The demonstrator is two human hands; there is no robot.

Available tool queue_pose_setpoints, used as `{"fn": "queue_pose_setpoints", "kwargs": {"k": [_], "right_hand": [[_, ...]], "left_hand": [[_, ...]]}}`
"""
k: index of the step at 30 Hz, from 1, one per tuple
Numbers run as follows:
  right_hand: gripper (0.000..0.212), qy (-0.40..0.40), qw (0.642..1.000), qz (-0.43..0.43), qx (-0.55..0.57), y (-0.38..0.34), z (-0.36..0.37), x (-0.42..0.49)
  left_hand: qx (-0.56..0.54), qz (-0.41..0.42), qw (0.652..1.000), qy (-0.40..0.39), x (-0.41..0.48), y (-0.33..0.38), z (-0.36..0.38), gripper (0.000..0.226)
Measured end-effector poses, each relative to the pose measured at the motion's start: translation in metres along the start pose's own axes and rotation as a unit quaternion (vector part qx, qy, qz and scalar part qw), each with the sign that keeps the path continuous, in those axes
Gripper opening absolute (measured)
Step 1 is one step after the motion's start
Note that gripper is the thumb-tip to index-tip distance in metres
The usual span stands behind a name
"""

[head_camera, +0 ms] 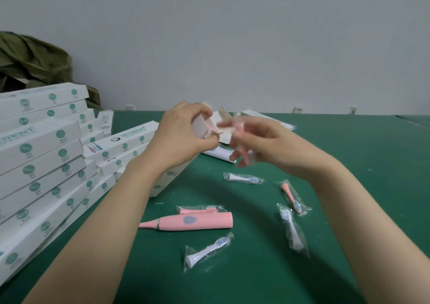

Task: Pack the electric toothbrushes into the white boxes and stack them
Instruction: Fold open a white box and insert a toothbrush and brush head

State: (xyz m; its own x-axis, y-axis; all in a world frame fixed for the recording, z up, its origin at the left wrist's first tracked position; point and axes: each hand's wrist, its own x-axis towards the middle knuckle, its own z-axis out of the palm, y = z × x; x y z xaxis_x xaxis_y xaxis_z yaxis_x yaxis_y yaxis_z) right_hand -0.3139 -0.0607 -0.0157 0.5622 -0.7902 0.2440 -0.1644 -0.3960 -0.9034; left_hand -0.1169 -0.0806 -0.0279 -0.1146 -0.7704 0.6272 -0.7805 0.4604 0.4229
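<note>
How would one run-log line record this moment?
left hand: holds open white box | right hand: holds bagged pink piece, blurred | pink toothbrush: on table, unpacked

Left hand (183, 131): grips the open end of a white box (197, 128), flaps up, held above the table.
Right hand (260, 143): just beside the box mouth, fingers curled on a pink wrapped piece (239, 125); blurred.
Pink toothbrush handle (193, 221): flat on the green table (349, 164), narrow end to the left.
Bagged pink head (197, 209): touching the handle's far side.
Other bagged heads: white (244, 178), pink (290, 195), white (290, 229), white (207, 252); lying apart.
Stacked white boxes (41, 164): leaning piles at left, with green round marks.
Olive cloth (32, 57): bundled behind the piles, against the grey wall (232, 36).
</note>
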Motion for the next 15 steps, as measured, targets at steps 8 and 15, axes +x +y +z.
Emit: {"fn": "queue_pose_setpoints", "kwargs": {"k": [8,15], "right_hand": [[0.016,0.16,0.975,0.11,-0.108,-0.018,0.023,0.02],[0.031,0.215,0.944,0.041,-0.247,-0.011,0.016,0.02]], "left_hand": [[-0.027,0.011,0.998,-0.057,-0.003,0.006,-0.002,0.04],[-0.048,0.007,0.994,-0.095,-0.006,0.008,-0.003,0.041]]}}
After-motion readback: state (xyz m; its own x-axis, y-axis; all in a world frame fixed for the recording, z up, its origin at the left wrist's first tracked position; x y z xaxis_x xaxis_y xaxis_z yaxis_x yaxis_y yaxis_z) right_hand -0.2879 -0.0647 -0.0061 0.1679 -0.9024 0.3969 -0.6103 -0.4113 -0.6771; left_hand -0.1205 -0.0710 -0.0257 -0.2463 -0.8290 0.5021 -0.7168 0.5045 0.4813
